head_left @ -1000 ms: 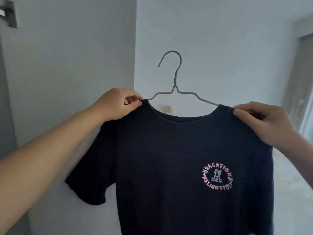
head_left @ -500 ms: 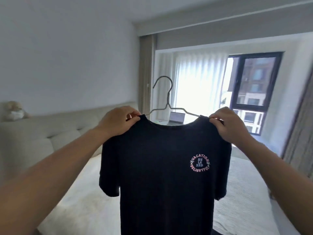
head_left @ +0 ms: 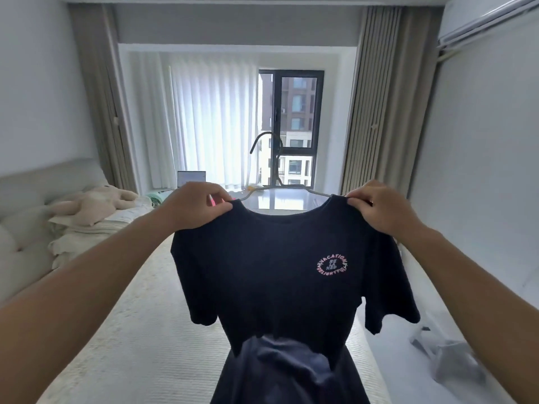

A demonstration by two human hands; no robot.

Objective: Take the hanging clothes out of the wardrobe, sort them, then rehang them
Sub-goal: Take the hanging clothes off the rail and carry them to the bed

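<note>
A dark navy T-shirt with a round pink chest print hangs on a thin grey wire hanger, held up in front of me over the bed. My left hand pinches the shirt's left shoulder by the collar. At the other shoulder, my right hand pinches the fabric the same way. The hanger's hook sticks up free above the collar. The shirt's lower hem touches another dark garment that lies on the bed below.
A white bed stretches ahead, with pillows and a plush toy at the left. Curtains and a window fill the far wall. A desk with a laptop stands behind. Grey clothing lies at the right.
My view has swung right from a bare wall across to the bed and window. Both hands keep the same hold on the shirt's shoulders, and the shirt now hangs over the bed.
</note>
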